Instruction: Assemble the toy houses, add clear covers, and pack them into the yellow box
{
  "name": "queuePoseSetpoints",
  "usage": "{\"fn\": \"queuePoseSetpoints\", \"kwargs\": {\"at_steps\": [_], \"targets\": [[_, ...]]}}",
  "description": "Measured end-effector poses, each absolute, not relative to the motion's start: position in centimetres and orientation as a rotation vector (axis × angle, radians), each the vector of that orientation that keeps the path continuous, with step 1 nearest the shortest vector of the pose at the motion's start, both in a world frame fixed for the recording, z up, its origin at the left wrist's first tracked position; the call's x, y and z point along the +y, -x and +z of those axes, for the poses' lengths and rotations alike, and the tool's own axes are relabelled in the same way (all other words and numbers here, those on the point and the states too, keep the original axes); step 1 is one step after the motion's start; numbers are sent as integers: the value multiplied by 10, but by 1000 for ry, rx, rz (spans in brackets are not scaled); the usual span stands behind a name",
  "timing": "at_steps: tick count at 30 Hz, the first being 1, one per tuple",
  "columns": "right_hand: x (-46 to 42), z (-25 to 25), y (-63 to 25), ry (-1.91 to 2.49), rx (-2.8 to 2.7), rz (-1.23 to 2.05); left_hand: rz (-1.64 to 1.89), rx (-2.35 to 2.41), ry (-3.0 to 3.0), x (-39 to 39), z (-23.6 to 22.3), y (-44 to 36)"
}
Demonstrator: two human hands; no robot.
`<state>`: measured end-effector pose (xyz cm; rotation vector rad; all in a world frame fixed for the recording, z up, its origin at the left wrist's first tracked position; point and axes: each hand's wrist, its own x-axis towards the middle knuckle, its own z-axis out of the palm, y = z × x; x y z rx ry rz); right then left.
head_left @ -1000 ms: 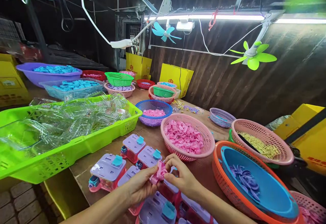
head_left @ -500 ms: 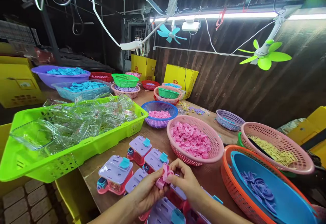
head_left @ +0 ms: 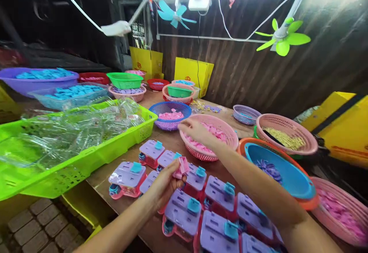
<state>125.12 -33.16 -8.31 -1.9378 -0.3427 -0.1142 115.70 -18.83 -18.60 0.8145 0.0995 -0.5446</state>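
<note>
My left hand (head_left: 169, 176) is closed around a small pink plastic part (head_left: 182, 167), which has a squared, open-sided shape. Stretched forward, my right hand (head_left: 197, 131) hovers over the left rim of the pink basket (head_left: 230, 151) full of pink plastic pieces (head_left: 217, 132). Its fingers are bent and blurred, pointing towards the blue-and-purple basket (head_left: 161, 122) of flat pink pieces (head_left: 169, 115); whether they hold anything is unclear. Beneath both arms stand rows of toy cases with lilac lids (head_left: 182, 207), blue latches (head_left: 194, 206) and pink bases.
A lime-green crate (head_left: 94, 157) of clear plastic covers (head_left: 89, 130) stands at left. On the right are a blue basin (head_left: 299, 182) inside an orange one, a pink basket (head_left: 312, 145) of yellow pieces and another pink basket (head_left: 319, 207). A green fan (head_left: 283, 38) hangs above.
My right hand has left the pink part and moved forward over the pink basket. My left hand still holds the part. The view has shifted right and down, showing more cases.
</note>
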Motion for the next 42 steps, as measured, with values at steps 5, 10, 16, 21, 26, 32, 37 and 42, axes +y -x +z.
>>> {"fn": "queuePoseSetpoints", "kwargs": {"at_steps": [5,10,16,21,26,32,37,42], "targets": [[-361,-132,-1147,2459,-397,-190,-571,-39,-863,-234,-175,-1152],[-434,-135,-1108,2376,-200,-325,-760,-189,-916,-299,-167,-1141],[-529,-170,-1060,2390,45,-61,-721,-704,-1565,-316,-195,-1169],[-555,-222,-1050,2548,89,-98,-439,-1052,-2007,-313,-213,-1204],[-546,-233,-1059,2604,88,-89,-452,-1187,-2108,-315,-215,-1216],[-536,-234,-1054,2687,169,-156,-464,-1264,-2207,-325,-212,-1215],[-537,-239,-1051,2698,142,-178,-578,-1350,-2188,-335,-211,-1218],[-536,-240,-1049,2765,142,-199,-620,-1438,-2147,-336,-221,-1229]]}}
